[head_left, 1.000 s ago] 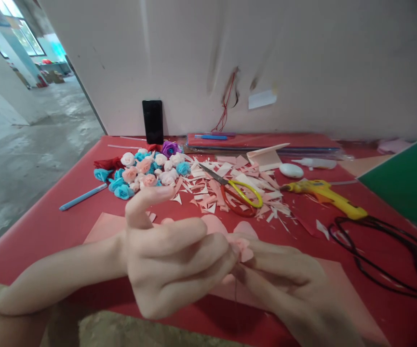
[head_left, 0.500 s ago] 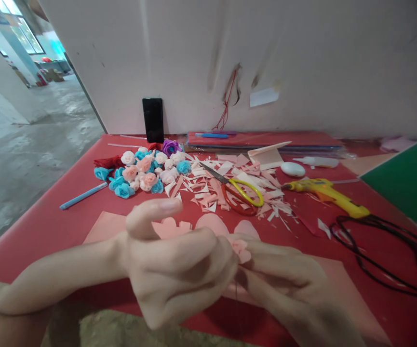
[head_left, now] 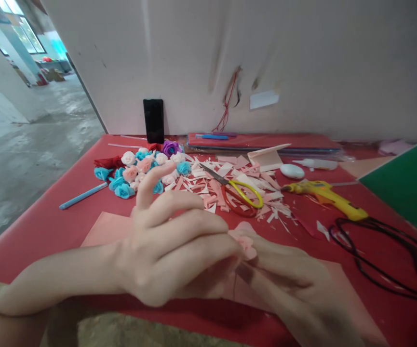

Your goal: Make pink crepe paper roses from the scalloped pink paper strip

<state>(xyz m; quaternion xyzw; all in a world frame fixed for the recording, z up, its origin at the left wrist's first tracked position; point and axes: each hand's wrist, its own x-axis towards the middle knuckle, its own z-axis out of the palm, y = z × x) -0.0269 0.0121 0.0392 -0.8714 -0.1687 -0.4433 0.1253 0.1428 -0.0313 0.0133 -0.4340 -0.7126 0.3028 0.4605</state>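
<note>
From my remote feed I'm seeing the pink paper flower (head_left: 248, 246) being held just above the near edge of the counter (head_left: 49, 231), presumably for a clear view; scissors (head_left: 226, 182) are lying on paper scraps (head_left: 213, 190) toward the far edge, likely for easy reach. The right hand (head_left: 298, 282) is pinching the flower between thumb and fingers. The left hand (head_left: 179, 248) is leaning against it, partly curled; its fingertips are hiding, so I'm not telling whether they're gripping.
</note>
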